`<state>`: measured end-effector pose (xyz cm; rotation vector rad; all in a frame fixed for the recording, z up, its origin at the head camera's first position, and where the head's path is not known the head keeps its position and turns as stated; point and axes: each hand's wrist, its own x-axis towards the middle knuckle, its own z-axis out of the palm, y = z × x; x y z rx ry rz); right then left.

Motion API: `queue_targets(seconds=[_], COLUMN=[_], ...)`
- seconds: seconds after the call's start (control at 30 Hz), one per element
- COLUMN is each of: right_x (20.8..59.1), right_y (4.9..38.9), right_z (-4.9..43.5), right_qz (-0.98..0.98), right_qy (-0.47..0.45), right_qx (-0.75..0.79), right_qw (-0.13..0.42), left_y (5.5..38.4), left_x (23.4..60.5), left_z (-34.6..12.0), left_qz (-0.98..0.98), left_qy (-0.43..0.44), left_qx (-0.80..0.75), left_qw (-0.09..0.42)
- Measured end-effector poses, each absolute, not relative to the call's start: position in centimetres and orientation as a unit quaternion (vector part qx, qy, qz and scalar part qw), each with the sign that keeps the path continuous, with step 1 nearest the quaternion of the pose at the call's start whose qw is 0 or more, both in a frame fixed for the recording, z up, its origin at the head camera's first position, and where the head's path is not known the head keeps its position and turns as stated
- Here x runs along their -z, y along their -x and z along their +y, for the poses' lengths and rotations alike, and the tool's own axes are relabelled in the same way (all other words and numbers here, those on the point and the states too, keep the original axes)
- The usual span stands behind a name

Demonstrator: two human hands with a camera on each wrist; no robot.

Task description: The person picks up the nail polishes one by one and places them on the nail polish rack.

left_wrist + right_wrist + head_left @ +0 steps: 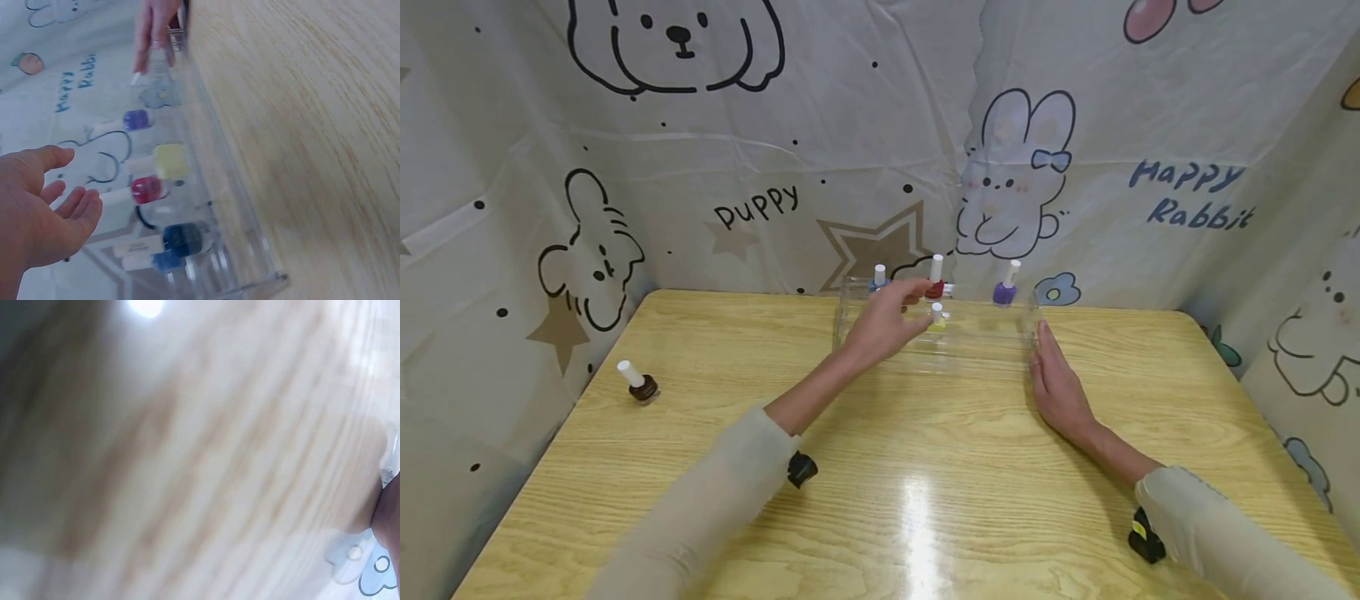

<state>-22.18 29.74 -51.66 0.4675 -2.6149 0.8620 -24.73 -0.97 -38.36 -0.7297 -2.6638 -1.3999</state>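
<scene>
A clear stepped rack [985, 354] stands at the back of the table and holds several nail polish bottles with white caps. Above it is my left hand [880, 321], fingers apart and holding nothing, close to the red bottle [146, 189] and the yellow bottle [170, 161]. A purple bottle [1003, 292] sits towards the rack's right end. At the left end are a blue bottle [167, 259] and a dark teal bottle [182, 239]; my left hand hides the teal one in the head view. Straight fingers of my right hand [1060, 387] rest against the rack's right end.
A dark brown nail polish bottle [643, 388] stands alone on the left of the wooden table [985, 500]. Printed cloth [865, 108] hangs directly behind the rack and along both sides.
</scene>
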Motion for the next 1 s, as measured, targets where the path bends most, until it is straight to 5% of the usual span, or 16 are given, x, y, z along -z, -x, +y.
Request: queue_targets(seconds=[0.4, 0.73, 1.0], right_x=[51.8, 52.1, 52.2], right_y=[22.3, 22.3, 22.4], right_z=[29.8, 29.9, 30.0], right_qz=[-0.925, -0.921, -0.919], right_qy=[-0.159, -0.162, -0.168], right_qx=[-0.303, -0.31, -0.308], right_qw=[0.167, 0.174, 0.178], left_y=[20.2, 17.4, 15.7], left_x=[35.6, 37.2, 37.4], left_z=[-7.8, -14.2, -19.7], left_qz=[-0.824, -0.844, -0.854], left_qy=[0.234, 0.178, 0.097], left_qx=[0.516, 0.505, 0.495], left_qw=[0.015, 0.04, 0.129])
